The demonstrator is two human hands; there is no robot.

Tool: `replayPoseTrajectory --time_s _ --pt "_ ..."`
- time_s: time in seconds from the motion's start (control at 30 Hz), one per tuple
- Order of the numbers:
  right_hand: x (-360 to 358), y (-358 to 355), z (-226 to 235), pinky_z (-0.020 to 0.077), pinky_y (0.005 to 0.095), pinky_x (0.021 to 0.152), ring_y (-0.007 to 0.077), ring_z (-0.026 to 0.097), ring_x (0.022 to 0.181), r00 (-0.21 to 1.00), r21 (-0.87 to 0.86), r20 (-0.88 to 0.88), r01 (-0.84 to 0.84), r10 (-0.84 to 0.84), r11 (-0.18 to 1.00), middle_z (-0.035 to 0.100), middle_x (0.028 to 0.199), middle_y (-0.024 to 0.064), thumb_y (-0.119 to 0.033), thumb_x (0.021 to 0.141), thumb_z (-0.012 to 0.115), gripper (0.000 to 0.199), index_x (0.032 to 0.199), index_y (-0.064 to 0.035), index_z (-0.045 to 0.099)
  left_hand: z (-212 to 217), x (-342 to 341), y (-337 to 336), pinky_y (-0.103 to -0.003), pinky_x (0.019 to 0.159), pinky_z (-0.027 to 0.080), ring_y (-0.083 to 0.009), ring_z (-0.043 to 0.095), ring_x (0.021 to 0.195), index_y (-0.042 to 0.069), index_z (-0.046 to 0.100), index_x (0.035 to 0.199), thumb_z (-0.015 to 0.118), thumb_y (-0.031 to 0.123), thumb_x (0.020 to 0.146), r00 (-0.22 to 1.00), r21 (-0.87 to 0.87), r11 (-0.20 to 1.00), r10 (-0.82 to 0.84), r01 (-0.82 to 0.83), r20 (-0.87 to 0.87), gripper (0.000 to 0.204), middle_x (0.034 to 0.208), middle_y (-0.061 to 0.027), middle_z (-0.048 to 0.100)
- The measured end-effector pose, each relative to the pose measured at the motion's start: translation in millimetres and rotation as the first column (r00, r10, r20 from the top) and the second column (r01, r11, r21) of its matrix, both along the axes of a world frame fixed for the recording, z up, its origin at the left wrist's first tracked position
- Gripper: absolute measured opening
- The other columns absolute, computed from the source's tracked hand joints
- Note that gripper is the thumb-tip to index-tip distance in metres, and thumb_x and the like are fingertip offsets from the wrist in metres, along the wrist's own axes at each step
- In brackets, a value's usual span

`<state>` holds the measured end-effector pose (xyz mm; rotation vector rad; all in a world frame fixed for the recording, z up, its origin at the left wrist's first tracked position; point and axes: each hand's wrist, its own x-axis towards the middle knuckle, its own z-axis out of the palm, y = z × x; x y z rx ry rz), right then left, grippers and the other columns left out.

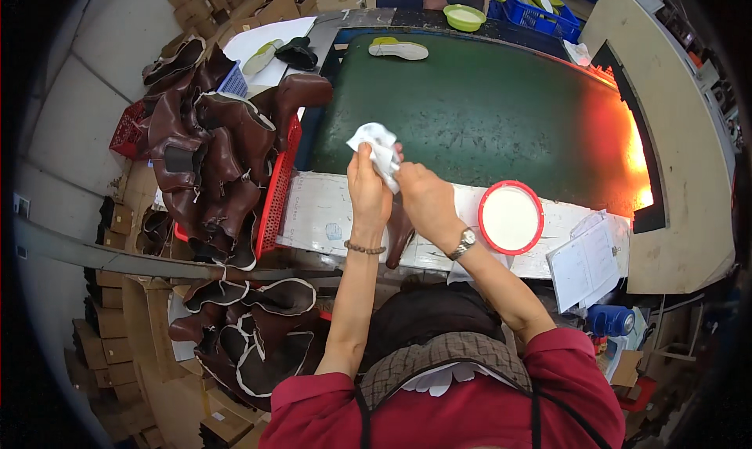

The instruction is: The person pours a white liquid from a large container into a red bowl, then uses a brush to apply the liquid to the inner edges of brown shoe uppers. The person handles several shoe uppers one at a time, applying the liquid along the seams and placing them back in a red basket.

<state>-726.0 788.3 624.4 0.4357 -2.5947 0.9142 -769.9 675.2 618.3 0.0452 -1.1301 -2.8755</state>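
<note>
A crumpled white cloth (pixel 376 145) is held up in front of me, over the near edge of the green conveyor belt (pixel 470 104). My left hand (pixel 366 191) is closed round the cloth's left side, thumb up. The curled fingers of my right hand (pixel 425 194) grip its lower right part; their tips are partly hidden. Beneath and between my wrists, a brown leather boot piece (pixel 399 234) lies on the white ledge (pixel 313 214), its upper part covered by my hands. Right of my right hand stands a red-rimmed round tub of white liquid (pixel 511 218).
Brown boot uppers (pixel 219 147) overfill a red basket (pixel 280 194) at left; more uppers (pixel 258 331) lie below. A shoe sole (pixel 398 50) sits on the belt's far side. An orange-glowing opening (pixel 638 167), a clipboard with papers (pixel 583 265) and a blue flask (pixel 611 320) are at right.
</note>
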Motion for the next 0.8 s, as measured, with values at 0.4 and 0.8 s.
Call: replayPoseTrajectory --time_s 0.4,0.8 --pt "6.8 10.6 -45.4 0.0228 0.0268 0.037 0.0085 0.033 0.041 0.337 -0.753 0.278 0.658 0.9 -0.014 0.041 0.055 -0.0044 -0.034 0.104 0.049 0.034 0.085 -0.0062 0.052 -58.7 -48.3 -10.1 -0.026 0.036 0.018 -0.0102 0.027 0.042 0.011 0.045 0.073 0.046 0.046 0.103 0.864 0.43 0.864 -0.408 0.262 0.293 0.046 0.06 0.0018 0.031" --pt "78.4 89.0 -38.0 0.0445 0.04 0.047 0.029 0.055 0.048 0.951 -0.421 0.28 0.243 -0.129 0.874 0.058 0.061 0.0158 -0.023 0.103 0.048 0.029 0.087 0.0 0.054 -84.9 -87.1 0.9 -0.028 0.038 0.04 -0.0121 0.048 0.045 -0.001 0.063 0.1 0.036 0.04 0.105 0.963 -0.34 0.938 0.02 0.075 0.27 0.05 0.062 -0.0034 0.051"
